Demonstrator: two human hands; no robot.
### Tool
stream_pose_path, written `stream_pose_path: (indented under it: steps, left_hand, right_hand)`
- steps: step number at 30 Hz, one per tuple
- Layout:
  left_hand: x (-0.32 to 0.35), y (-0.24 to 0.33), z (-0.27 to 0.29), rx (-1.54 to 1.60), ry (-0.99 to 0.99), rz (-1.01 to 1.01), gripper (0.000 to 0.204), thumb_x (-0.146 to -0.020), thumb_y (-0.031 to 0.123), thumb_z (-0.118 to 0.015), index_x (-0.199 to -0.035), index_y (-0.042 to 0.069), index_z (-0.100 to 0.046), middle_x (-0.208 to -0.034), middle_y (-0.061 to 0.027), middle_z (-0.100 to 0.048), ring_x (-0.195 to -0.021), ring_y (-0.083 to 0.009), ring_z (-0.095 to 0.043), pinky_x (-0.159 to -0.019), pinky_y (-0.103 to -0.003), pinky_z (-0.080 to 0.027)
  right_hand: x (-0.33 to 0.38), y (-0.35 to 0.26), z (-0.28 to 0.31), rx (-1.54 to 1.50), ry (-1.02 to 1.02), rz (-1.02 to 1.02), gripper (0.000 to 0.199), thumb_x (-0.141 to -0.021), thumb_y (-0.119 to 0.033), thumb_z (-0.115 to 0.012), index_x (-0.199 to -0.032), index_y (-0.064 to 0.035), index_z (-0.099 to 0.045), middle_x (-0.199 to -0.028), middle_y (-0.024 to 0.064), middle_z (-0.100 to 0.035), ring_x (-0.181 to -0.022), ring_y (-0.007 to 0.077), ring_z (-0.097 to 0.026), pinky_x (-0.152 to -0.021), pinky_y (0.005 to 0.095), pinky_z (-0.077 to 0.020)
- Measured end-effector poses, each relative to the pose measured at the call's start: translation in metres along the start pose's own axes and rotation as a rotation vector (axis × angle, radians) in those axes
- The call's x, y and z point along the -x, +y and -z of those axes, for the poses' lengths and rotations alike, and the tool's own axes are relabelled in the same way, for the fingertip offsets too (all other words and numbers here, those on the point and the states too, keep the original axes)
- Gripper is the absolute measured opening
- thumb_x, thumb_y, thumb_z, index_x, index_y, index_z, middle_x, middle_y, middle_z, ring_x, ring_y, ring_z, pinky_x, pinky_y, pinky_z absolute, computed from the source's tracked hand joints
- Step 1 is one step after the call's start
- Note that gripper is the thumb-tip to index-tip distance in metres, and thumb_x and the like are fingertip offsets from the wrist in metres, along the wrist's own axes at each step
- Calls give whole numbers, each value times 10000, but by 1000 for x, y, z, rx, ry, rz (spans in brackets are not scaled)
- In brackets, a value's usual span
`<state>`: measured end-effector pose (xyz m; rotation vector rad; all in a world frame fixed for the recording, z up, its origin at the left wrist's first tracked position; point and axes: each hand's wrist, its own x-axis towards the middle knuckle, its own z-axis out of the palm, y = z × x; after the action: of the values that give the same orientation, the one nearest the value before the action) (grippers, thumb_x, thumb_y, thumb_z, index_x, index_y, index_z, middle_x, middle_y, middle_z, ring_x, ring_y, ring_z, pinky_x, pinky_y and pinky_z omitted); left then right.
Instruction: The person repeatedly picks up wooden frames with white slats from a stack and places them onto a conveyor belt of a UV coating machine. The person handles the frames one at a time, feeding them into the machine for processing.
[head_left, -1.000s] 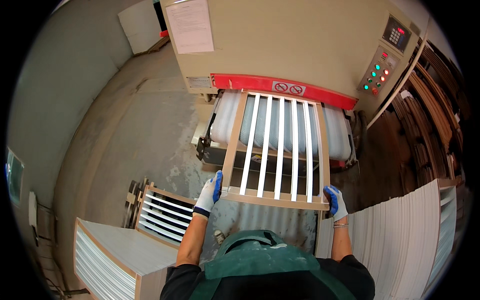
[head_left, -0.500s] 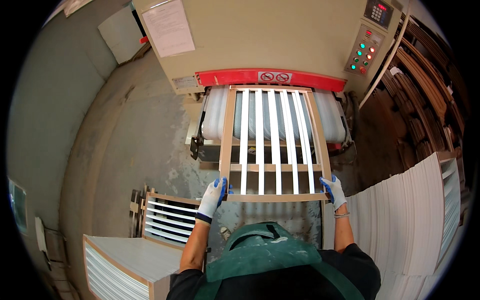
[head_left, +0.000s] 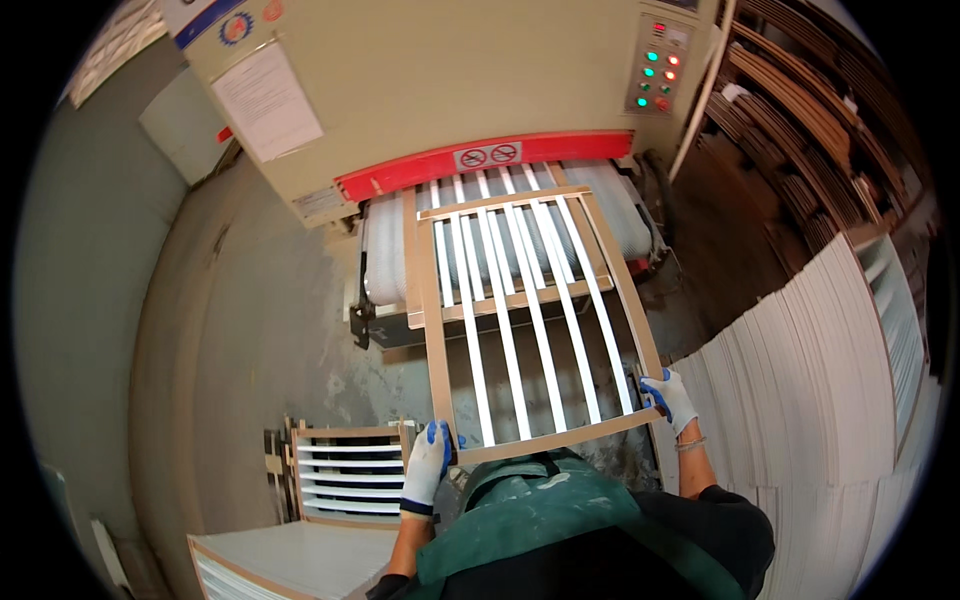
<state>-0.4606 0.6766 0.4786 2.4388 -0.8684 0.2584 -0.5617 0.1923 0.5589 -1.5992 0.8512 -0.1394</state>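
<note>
I hold a slatted frame with tan edges and several white slats, tilted over the front of a mesh conveyor. My left hand, in a white and blue glove, is closed on its near left corner. Gloved the same way, my right hand grips the near right corner. Under the far part of this piece, a second slatted frame lies on the belt. Its far end runs beneath the red bar of the machine and is hidden there.
The beige machine rises behind the conveyor, with a lit button panel. Tall stacks of pale frames stand close on my right. Lower left are a stack with a white top and a slatted frame. Brown strips fill racks far right.
The held frame has come back toward me and turned slightly, baring the second frame on the belt. Both hands are nearer my body, the left more so. The whole view has shifted.
</note>
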Motion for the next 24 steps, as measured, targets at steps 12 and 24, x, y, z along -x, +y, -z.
stream_pose_path:
  steps: [12,24]
  left_hand:
    - [18,7,-14,12,-37,-33,423,-954,63,-568,-1354,5,-443,-1201,-261,-594,-1083,-430,-592,-916,-475,-517]
    - [15,21,-16,313,-209,228,309,-980,66,-550,-1279,21,-486,-1150,-219,-618,-1009,-406,-615,-862,-467,-530]
  right_hand:
    - [14,10,13,64,57,-75,191,-869,-164,-731,-976,-24,-660,-661,18,-586,-491,101,-518,-437,252,-420]
    - [11,28,27,12,51,-114,221,-845,-131,-732,-1017,-14,-659,-681,23,-611,-497,101,-519,-454,257,-417]
